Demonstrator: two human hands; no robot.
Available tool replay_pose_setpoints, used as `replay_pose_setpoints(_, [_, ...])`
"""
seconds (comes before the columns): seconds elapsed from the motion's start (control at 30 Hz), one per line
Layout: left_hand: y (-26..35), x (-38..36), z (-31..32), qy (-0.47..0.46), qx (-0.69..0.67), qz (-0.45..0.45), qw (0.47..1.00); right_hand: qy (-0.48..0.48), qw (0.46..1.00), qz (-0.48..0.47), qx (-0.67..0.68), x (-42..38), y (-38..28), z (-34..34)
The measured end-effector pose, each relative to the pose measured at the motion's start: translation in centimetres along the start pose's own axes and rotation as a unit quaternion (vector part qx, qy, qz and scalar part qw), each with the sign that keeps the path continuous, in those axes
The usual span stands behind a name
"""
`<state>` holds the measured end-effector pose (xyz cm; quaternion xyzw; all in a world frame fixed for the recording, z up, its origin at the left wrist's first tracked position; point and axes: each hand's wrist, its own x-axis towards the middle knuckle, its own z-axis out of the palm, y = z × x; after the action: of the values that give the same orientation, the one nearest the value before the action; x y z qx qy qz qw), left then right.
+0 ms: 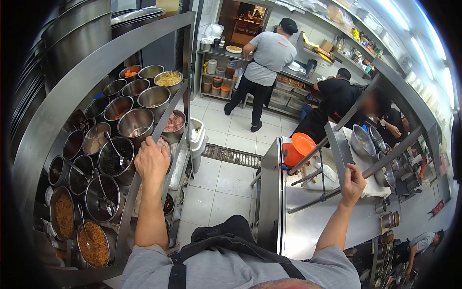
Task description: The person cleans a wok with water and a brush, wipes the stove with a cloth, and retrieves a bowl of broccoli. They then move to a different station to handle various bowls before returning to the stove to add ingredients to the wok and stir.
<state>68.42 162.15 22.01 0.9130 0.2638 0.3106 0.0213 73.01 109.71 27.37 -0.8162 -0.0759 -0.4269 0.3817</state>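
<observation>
My left hand [153,161] is closed over the slanting steel rail [166,115] of a rack, its fingers curled over the edge and partly hidden. Beside it stand several steel bowls of food, among them one with dark sauce and a spoon [121,160] and one with raw meat [174,122]. On the other side, my right hand [353,187] grips the lower end of a narrow steel shelf [340,150] above the counter, fingers bent round its edge. An orange basin [297,148] sits on the counter to the left of that hand.
A steel counter [313,226] runs along my right, opposite the rack. White floor tiles with a drain grate [232,155] lie between them. A person in a grey shirt [272,58] stands at the back counter; people in black [341,101] are at the right.
</observation>
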Motion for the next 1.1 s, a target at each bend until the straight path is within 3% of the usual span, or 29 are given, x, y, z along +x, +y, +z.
replay_pose_setpoints(0.23, [-0.1,0.0,0.0,0.001,-0.007,0.001,1.000,-0.003,1.000,-0.003,0.004,0.1,0.2,0.0])
replay_pose_setpoints(0.33, [-0.2,0.0,0.1,0.004,-0.005,0.006,1.000,0.003,0.999,-0.046,0.010,0.1,0.3,0.2])
replay_pose_setpoints(0.4, [-0.2,0.0,0.1,0.002,-0.004,0.007,1.000,-0.006,1.000,0.006,0.009,0.0,0.0,0.0])
replay_pose_setpoints(1.1, [-0.2,-0.1,0.1,0.009,-0.002,0.009,1.000,-0.004,1.000,0.004,-0.003,0.0,-0.2,-0.2])
